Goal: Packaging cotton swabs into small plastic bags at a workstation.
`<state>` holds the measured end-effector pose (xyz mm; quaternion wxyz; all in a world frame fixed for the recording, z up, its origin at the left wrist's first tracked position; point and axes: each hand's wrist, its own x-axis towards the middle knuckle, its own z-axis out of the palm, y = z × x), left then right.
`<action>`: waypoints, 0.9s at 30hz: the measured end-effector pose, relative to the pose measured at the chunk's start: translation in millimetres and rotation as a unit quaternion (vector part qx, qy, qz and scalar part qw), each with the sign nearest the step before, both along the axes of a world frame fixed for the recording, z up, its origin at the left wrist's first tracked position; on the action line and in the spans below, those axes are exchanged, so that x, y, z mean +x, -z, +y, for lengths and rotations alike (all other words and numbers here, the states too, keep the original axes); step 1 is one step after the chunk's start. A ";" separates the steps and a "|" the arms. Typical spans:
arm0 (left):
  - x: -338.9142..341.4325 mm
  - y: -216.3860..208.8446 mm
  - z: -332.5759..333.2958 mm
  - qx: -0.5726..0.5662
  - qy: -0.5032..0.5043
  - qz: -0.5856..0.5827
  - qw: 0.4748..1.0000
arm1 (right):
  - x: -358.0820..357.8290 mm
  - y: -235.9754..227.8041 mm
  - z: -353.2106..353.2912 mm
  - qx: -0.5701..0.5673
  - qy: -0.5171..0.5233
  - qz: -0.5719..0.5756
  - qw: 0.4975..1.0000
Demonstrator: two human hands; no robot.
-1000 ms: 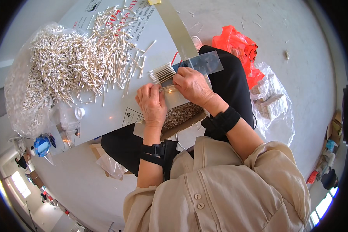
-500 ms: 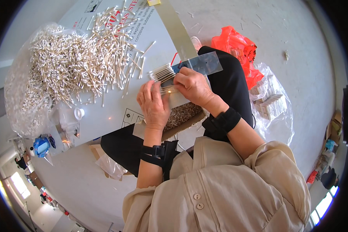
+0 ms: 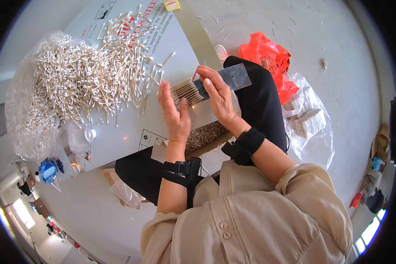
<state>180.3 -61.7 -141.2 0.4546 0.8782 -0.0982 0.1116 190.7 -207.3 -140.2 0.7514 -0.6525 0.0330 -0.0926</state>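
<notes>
While the left hand [image 3: 176,115] and right hand [image 3: 217,94] stand apart, fingers straightened, flanking the row of cotton swabs [image 3: 185,90] near the table [image 3: 108,140] corner, evening its ends seems underway, next calling for gentle inward pressure.

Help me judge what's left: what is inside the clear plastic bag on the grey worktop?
Loose cotton swabs, heaped and spilling from the clear plastic bag onto the grey worktop. Those on top cover the deeper ones and the bag's bottom.
</notes>
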 end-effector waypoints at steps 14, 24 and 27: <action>30.3 14.1 -15.7 -0.348 -0.065 0.041 0.934 | 6.5 12.8 23.4 0.021 0.010 -0.004 1.000; 12.8 1.1 8.8 0.075 0.037 -0.044 0.996 | 10.8 13.5 14.8 0.131 -0.008 0.042 0.990; 8.3 -1.7 11.1 0.157 0.061 -0.038 0.985 | 11.8 13.5 13.7 0.108 -0.010 0.036 0.993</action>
